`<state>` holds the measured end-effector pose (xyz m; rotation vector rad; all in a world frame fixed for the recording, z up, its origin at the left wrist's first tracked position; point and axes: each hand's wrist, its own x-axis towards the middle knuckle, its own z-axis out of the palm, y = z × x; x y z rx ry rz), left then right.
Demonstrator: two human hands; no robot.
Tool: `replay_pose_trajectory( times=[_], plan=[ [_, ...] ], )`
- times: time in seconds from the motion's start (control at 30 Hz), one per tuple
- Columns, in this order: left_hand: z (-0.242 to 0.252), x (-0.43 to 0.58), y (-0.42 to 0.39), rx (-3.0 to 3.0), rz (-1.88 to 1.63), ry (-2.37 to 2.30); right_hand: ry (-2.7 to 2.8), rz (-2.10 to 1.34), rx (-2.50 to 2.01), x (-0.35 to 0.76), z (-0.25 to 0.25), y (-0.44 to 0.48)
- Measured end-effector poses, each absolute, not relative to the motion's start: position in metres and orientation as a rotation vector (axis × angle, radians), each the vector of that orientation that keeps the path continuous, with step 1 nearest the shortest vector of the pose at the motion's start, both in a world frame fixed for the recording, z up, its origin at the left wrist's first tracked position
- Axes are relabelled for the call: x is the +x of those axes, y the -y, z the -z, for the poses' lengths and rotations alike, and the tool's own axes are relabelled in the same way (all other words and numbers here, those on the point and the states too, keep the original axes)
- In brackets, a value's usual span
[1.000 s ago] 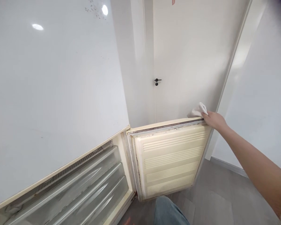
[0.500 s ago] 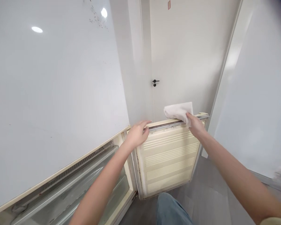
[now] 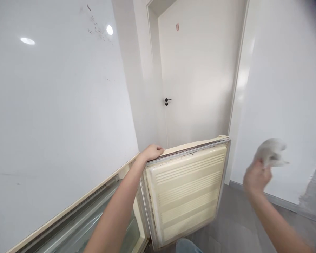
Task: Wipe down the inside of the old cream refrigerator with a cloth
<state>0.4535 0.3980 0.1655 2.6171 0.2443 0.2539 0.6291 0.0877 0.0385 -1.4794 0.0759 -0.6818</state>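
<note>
A cream fridge door (image 3: 189,186) stands swung open, its ribbed inner side facing me and dark grime along the top of its grey seal. My left hand (image 3: 153,152) is closed over the top edge of this door, near the hinge side. Off to the right, my right hand (image 3: 257,175) grips a white cloth (image 3: 271,151) in the air, apart from the door. Hand and cloth are smeared by motion, and a dark patch shows on the cloth.
Left of the door is the open fridge compartment (image 3: 133,232) with clear drawer fronts, below a large white fridge panel (image 3: 63,105) with dark specks. Behind stands a white room door (image 3: 200,77) with a black handle (image 3: 167,100). My knee (image 3: 188,246) shows at the bottom over the grey floor (image 3: 234,218).
My right hand has lifted the cloth off the door's top edge and carried it right. My left hand has closed over the edge. The view has shifted a little.
</note>
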Motion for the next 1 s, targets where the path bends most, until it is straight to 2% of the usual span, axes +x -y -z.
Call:
replay_pose_trajectory(
  times=[0.2, 0.53, 0.73, 1.0],
  plan=[
    [-0.164, 0.456, -0.400, 2.578, -0.241, -0.279, 0.318, 0.646, -1.585, 0.620, 0.013, -0.174],
    [-0.164, 0.456, -0.401, 2.545, -0.243, -0.301, 1.003, 1.031, -1.711, 0.500, 0.044, -0.281],
    [-0.163, 0.457, -0.400, 2.549, -0.246, -0.300, 1.395, 1.147, -1.787, 0.452, 0.050, -0.304],
    [-0.163, 0.456, -0.399, 2.551, -0.257, -0.304, 1.559, 1.113, -1.862, 0.485, 0.064, -0.280]
  ],
)
